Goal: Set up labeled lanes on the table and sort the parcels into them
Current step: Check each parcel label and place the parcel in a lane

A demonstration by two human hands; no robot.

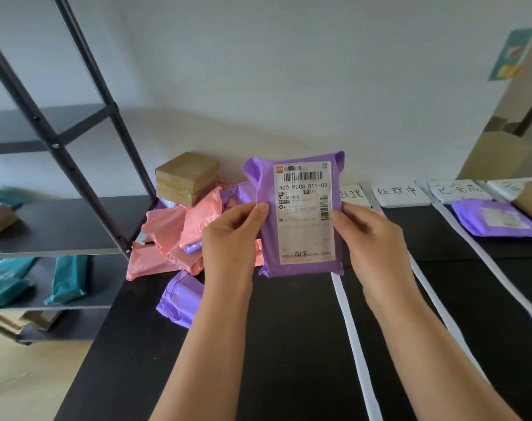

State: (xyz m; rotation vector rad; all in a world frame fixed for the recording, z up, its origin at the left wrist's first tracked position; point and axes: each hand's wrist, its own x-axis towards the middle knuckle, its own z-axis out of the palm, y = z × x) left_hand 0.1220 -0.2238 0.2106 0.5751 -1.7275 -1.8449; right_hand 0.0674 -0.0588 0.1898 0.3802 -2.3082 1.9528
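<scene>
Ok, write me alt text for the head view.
The left hand and right hand hold a purple parcel upright over a black table, label facing the camera. Left of it sits a pile of pink and purple parcels with a cardboard box; at right, white tape strips and handwritten cards mark lanes.

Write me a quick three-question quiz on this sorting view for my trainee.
1. What do the left hand and right hand hold up between them? A) a white card B) the labelled purple parcel C) a teal packet
2. True or false: a second purple parcel lies flat in a lane at the far right, beyond the white tape strips.
3. Fill in: the cardboard box sits on a pile made mostly of ____ mailers.

Key: 1 B; 2 true; 3 pink.
</scene>
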